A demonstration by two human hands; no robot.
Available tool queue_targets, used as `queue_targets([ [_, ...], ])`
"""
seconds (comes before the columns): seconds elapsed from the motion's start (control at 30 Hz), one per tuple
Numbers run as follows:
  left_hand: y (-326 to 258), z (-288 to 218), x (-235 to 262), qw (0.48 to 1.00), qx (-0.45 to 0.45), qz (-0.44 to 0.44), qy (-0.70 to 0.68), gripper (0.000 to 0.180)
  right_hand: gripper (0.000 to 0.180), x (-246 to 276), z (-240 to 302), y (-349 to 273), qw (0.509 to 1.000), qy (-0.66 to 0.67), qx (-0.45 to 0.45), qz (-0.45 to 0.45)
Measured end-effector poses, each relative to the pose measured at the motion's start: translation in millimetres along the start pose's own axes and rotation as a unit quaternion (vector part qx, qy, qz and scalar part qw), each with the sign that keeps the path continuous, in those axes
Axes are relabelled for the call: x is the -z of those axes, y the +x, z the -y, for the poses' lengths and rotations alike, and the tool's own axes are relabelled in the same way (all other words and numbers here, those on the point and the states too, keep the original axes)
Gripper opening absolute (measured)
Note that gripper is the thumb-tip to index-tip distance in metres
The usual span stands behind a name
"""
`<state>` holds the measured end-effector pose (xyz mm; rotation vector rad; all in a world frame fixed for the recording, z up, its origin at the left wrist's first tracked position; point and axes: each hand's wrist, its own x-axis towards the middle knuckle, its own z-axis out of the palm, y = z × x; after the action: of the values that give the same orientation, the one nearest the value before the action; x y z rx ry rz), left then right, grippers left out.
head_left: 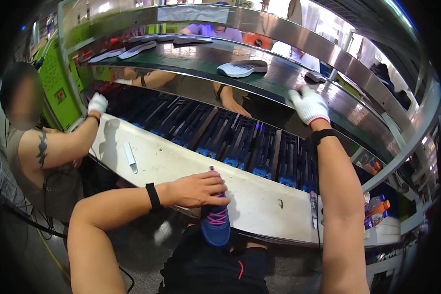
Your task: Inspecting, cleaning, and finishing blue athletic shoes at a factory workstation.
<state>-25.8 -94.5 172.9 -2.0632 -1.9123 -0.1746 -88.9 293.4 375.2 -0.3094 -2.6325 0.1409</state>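
Observation:
My bare left hand [199, 190] is closed over the heel end of a blue sneaker [215, 226] with pink laces. The sneaker's toe points toward me, past the near edge of the white bench. My right hand [309, 105], in a white knit glove, reaches far forward to the edge of the dark green conveyor. Its fingers are apart, and nothing shows in them. Just beyond it on the belt lies a small grey shoe sole [315, 77]. Another sole, white and grey [242, 68], rests on the belt to the left of that hand.
Dark slatted rollers [220, 130] run between the white bench [250, 210] and the belt. Two slim tools [130, 157] [313, 209] lie on the bench. Bottles [377, 210] stand at right. A co-worker with a gloved hand [98, 104] is at left. More soles [137, 49] line the belt.

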Motion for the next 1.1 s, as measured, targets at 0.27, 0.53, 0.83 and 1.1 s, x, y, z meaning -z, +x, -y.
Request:
queue_targets([
  [0.27,-40.7,-129.3,-56.1,0.969,0.118,-0.082,-0.201,0.079,0.087,-43.4,131.0,11.2,0.967,0.014,0.254,-0.008],
  [0.53,-22.2,-124.1,-96.0,0.981,0.087,-0.161,-0.058,0.046,0.098,-25.2,122.2,19.3,0.968,0.051,0.23,0.085],
  [0.83,83.2,-106.0,21.6,0.87,0.308,-0.306,-0.231,0.057,0.04,-24.7,61.4,-30.9,0.961,0.132,0.223,-0.099],
  [1.1,93.1,-125.7,11.2,0.87,0.22,-0.267,-0.35,0.069,0.043,17.8,-38.2,-230.4,0.762,0.323,0.363,-0.429],
])
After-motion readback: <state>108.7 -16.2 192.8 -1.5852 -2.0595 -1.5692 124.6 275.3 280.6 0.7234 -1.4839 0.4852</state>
